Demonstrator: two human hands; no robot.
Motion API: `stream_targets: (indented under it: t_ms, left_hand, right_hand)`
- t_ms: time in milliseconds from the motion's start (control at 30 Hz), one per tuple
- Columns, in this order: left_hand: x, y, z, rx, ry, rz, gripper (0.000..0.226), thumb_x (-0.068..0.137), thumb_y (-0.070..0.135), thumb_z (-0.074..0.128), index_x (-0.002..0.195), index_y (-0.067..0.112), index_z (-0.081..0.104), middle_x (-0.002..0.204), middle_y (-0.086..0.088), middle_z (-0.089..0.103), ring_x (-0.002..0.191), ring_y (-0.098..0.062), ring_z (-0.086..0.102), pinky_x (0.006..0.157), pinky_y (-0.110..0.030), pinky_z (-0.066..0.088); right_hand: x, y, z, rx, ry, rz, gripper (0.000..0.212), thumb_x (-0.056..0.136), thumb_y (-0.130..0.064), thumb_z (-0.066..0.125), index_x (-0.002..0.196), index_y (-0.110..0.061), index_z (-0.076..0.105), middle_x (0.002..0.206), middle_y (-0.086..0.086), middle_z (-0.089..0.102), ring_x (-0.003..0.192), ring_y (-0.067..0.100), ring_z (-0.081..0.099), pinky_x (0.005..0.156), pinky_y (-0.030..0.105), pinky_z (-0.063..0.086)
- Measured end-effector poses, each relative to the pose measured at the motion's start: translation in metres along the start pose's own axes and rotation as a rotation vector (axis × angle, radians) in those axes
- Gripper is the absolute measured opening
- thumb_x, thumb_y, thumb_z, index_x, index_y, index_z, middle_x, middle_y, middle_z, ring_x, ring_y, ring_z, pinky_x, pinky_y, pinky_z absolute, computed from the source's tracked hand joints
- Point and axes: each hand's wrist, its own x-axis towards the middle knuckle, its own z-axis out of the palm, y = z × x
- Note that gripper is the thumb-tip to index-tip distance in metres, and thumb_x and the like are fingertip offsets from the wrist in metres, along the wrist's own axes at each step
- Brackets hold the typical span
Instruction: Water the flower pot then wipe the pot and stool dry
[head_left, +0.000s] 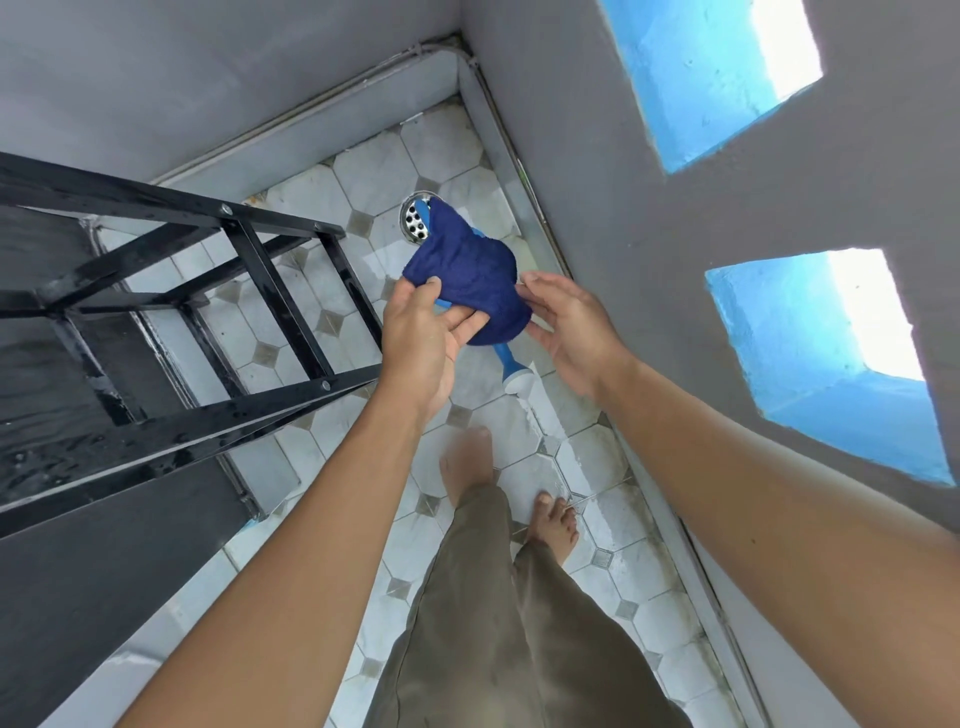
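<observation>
— Two hands were up over the floor in the head view. The left hand (423, 332) pinched the dark blue cloth (467, 275) by its near edge, thumb on top and fingers curled beneath. The right hand (566, 322) was spread wide at the cloth's three o'clock side, its fingertips just touching the fabric but not closed on it.

— Where was the pot?

— Neither pot nor stool could be made out. A wet black metal frame (270, 291) stood at nine o'clock from the hands; whether it belonged to the stool I could not tell. A blue watering can (511, 364), mostly hidden by the cloth, lay on the tiled floor (587, 457), its white rose pointing toward six o'clock. A round floor drain (414, 223) sat at eleven o'clock of the cloth.

— So what did the step call for?

— Likely readying the cloth for wiping. I judged it best to bring the right hand in, bunch the cloth into a firm pad, and keep it from dragging over the puddled tiles. Bare feet (556, 525) on wet floor could slip, so slow steps suited.
</observation>
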Motion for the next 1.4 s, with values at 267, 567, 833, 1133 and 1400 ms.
stream_targets:
  t_ms: [267, 567, 833, 1133, 1400]
  left_hand:
    - [-0.017, -0.011, 0.012, -0.175, 0.005, -0.028, 0.040, 0.098, 0.007, 0.037, 0.137, 0.009, 0.045, 0.121, -0.010, 0.063, 0.105, -0.033, 0.067, 0.088, -0.045, 0.056]
    - [0.005, -0.023, -0.010, -0.171, 0.171, -0.067, 0.032, 0.094, 0.009, 0.041, 0.123, 0.010, 0.055, 0.127, -0.013, 0.059, 0.107, -0.031, 0.065, 0.088, -0.040, 0.056]
    - [0.058, -0.008, -0.020, 0.160, 0.239, 0.058, 0.019, 0.096, 0.023, 0.043, 0.100, 0.031, 0.060, 0.108, 0.005, 0.064, 0.106, -0.015, 0.063, 0.089, -0.032, 0.050]
    - [0.106, -0.050, -0.046, 0.982, 0.102, 0.059, 0.056, 0.087, 0.009, 0.049, 0.141, 0.011, 0.036, 0.134, 0.003, 0.047, 0.116, -0.015, 0.050, 0.093, -0.026, 0.043]
    - [0.084, -0.041, -0.030, 1.187, -0.108, 0.071, 0.062, 0.096, 0.014, 0.042, 0.153, 0.014, 0.016, 0.157, -0.004, 0.028, 0.141, -0.020, 0.031, 0.098, -0.012, 0.026]
  right_hand:
    - [-0.025, 0.039, 0.027, 0.236, 0.075, 0.547, 0.094, 0.075, -0.092, 0.036, 0.101, -0.008, 0.069, 0.088, 0.008, 0.068, 0.069, 0.024, 0.067, 0.068, 0.033, 0.056]
    - [0.010, 0.014, 0.020, 0.407, 0.000, 0.232, 0.054, 0.095, -0.040, 0.066, 0.138, -0.010, 0.055, 0.130, 0.016, 0.067, 0.116, 0.032, 0.069, 0.099, 0.046, 0.055]
    - [0.061, -0.029, 0.046, 0.083, 0.172, 0.032, 0.042, 0.090, -0.012, 0.072, 0.129, -0.018, 0.058, 0.123, 0.003, 0.070, 0.109, 0.017, 0.069, 0.071, 0.026, 0.060]
    - [0.109, 0.034, 0.037, -0.705, 0.064, 0.010, 0.067, 0.097, -0.012, 0.053, 0.157, -0.022, 0.026, 0.127, 0.003, 0.055, 0.113, 0.028, 0.056, 0.093, 0.035, 0.048]
    - [0.087, 0.028, 0.032, -1.006, -0.074, -0.092, 0.073, 0.099, -0.006, 0.047, 0.161, -0.026, 0.015, 0.157, 0.009, 0.040, 0.137, 0.031, 0.047, 0.112, 0.037, 0.041]
